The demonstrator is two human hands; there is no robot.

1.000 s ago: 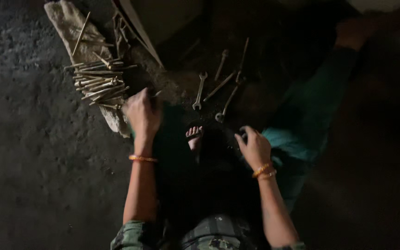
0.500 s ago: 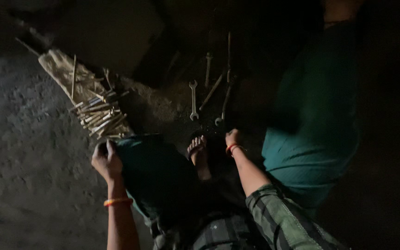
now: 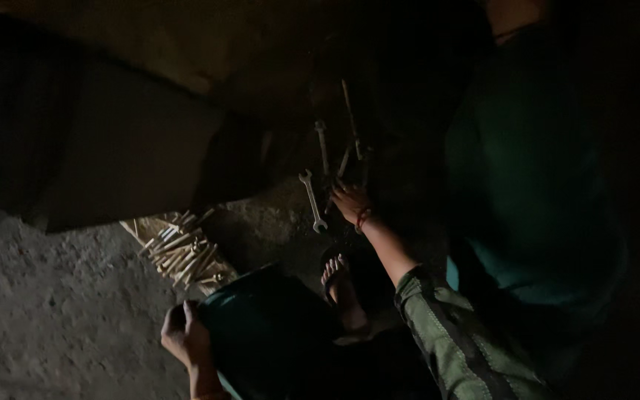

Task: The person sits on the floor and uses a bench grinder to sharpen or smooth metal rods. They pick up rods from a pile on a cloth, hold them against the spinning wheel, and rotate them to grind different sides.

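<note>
My right hand (image 3: pixel 350 201) reaches forward to a few spanners lying on the dim floor. Its fingers rest on the lower ends of the spanners beside a bright open-ended spanner (image 3: pixel 311 201). It is too dark to tell whether the fingers close on one. More spanners (image 3: pixel 350 130) lie fanned out further ahead. My left hand (image 3: pixel 184 335) sits low at the left, fingers curled over my knee in dark green trousers (image 3: pixel 268 333). My foot in a sandal (image 3: pixel 338 289) stands between the two hands.
A heap of several pale metal tools (image 3: pixel 183 252) lies on a cloth at the left, half under a large dark slab (image 3: pixel 127 148). Another person in a teal garment (image 3: pixel 527 192) crouches close at the right. Rough grey concrete floor (image 3: pixel 61 318) spreads to the left.
The view has swung up and left. My right hand has pushed further forward onto the spanners. My left hand has slid back and stays on the knee.
</note>
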